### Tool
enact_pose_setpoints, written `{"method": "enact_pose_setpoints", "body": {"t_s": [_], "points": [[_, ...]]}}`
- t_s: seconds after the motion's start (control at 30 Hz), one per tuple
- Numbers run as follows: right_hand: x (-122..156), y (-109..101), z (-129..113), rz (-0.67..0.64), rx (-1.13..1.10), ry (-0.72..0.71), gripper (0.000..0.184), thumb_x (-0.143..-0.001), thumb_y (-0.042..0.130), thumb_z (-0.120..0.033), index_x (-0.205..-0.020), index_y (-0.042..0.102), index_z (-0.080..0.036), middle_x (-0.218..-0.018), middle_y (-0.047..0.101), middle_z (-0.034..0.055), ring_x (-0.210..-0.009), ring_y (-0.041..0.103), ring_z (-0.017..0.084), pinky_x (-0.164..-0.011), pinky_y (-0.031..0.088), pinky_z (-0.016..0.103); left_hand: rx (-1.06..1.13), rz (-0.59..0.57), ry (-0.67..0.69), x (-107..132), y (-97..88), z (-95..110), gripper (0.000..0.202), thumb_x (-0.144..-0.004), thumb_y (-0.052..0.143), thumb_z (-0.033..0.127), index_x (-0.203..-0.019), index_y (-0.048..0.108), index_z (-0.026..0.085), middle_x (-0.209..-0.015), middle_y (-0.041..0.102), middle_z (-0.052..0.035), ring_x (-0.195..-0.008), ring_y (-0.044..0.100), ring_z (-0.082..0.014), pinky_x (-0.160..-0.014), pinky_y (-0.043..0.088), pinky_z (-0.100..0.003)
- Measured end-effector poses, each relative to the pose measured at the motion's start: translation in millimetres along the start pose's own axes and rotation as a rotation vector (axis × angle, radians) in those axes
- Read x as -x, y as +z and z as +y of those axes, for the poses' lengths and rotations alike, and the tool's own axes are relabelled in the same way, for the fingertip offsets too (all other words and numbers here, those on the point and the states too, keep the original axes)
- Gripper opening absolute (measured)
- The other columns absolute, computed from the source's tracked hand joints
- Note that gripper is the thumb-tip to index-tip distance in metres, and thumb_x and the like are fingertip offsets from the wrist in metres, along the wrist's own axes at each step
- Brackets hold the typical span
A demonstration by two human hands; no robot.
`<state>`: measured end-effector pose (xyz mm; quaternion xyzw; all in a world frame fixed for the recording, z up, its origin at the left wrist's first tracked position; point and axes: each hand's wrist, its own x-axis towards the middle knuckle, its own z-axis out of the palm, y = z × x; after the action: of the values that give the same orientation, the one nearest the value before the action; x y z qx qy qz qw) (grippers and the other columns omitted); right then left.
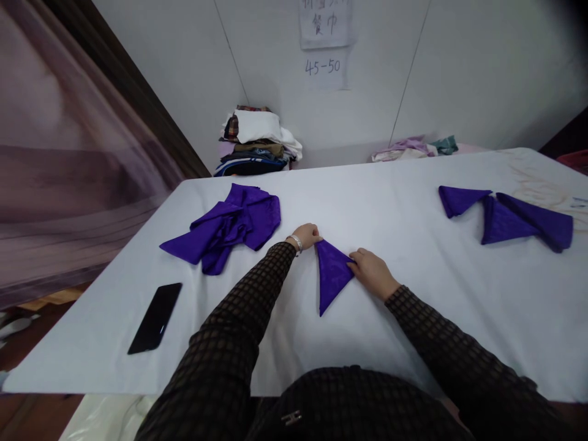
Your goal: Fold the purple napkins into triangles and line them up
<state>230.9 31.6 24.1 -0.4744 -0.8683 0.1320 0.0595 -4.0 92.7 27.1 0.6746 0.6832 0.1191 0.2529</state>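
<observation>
A purple cloth napkin (pixel 331 274), folded into a triangle, lies on the white-covered table (pixel 294 331) in front of me. My left hand (pixel 307 234) pinches its upper left corner, with a bracelet at the wrist. At its right corner, my right hand (pixel 371 272) has thumb and fingers closed on the cloth. The third corner points down toward me, untouched. A crumpled pile of purple napkins (pixel 248 214) spreads to the left of my left hand. Several folded purple napkins (pixel 508 219) rest at the far right, some overlapping.
On the table's left side lies a black phone (pixel 155 318). Beyond the far edge are a stack of folded clothes (pixel 257 138) and some pink and green cloths (pixel 416 148). Handwritten paper signs (pixel 324 37) hang on the wall. A sheer curtain (pixel 68 153) hangs along the left.
</observation>
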Motion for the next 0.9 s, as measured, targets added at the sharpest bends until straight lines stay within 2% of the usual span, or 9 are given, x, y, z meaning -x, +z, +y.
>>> {"method": "enact_pose_setpoints", "body": {"t_s": [0.2,0.37,0.53,0.7,0.8,0.9], "points": [[-3,-1,6,-0.063,-0.009,0.0,0.023,-0.088,0.048,-0.025,-0.103,0.063,-0.016,-0.099,0.062,0.0095,-0.089,0.058,0.019,-0.076,0.039,0.026,0.225,0.038,-0.071,14,0.9,-10,0.008,-0.073,0.065,0.022,-0.073,0.061,0.015,-0.065,0.06,0.0021,-0.063,0.056,-0.0108,-0.061,0.046,-0.022],[-14,-5,7,-0.14,-0.049,0.004,0.024,-0.084,0.053,-0.023,-0.103,0.065,-0.014,-0.098,0.064,0.0097,-0.091,0.059,0.02,-0.076,0.04,0.025,0.403,0.06,-0.124,22,6.0,-13,0.011,-0.077,0.061,0.017,-0.088,0.061,0.015,-0.067,0.061,0.0029,-0.056,0.055,-0.0075,-0.056,0.048,-0.02],[-28,-25,4,-0.321,-0.109,0.07,0.02,-0.075,0.059,-0.015,-0.093,0.069,-0.014,-0.089,0.069,0.0065,-0.083,0.062,0.017,-0.068,0.042,0.022,0.499,0.045,-0.168,34,4.7,-14,0.014,-0.078,0.061,0.019,-0.092,0.062,0.015,-0.067,0.061,0.0028,-0.054,0.055,-0.0061,-0.055,0.049,-0.019],[-53,-45,3,-0.415,-0.116,0.079,0.021,-0.071,0.058,-0.009,-0.088,0.07,-0.012,-0.078,0.071,0.0056,-0.064,0.064,0.015,-0.057,0.044,0.021,0.522,-0.004,-0.204,57,0.2,-19,0.018,-0.074,0.067,0.023,-0.09,0.064,0.015,-0.064,0.063,0.0026,-0.053,0.056,-0.0066,-0.054,0.048,-0.018],[-76,-51,-3,-0.411,-0.106,0.062,0.023,-0.072,0.057,-0.008,-0.091,0.07,-0.013,-0.083,0.072,0.0066,-0.061,0.064,0.015,-0.056,0.047,0.022,0.492,-0.029,-0.209,74,-1.8,-25,0.02,-0.071,0.068,0.022,-0.089,0.064,0.015,-0.061,0.062,0.0031,-0.054,0.057,-0.0078,-0.052,0.047,-0.018],[-95,-47,-14,-0.322,-0.092,-0.004,0.027,-0.074,0.058,-0.009,-0.098,0.069,-0.014,-0.1,0.07,0.0084,-0.083,0.066,0.018,-0.071,0.048,0.023,0.429,-0.028,-0.217,94,-0.9,-31,0.021,-0.067,0.07,0.02,-0.086,0.065,0.015,-0.058,0.061,0.0041,-0.053,0.057,-0.0091,-0.052,0.045,-0.019]]}}
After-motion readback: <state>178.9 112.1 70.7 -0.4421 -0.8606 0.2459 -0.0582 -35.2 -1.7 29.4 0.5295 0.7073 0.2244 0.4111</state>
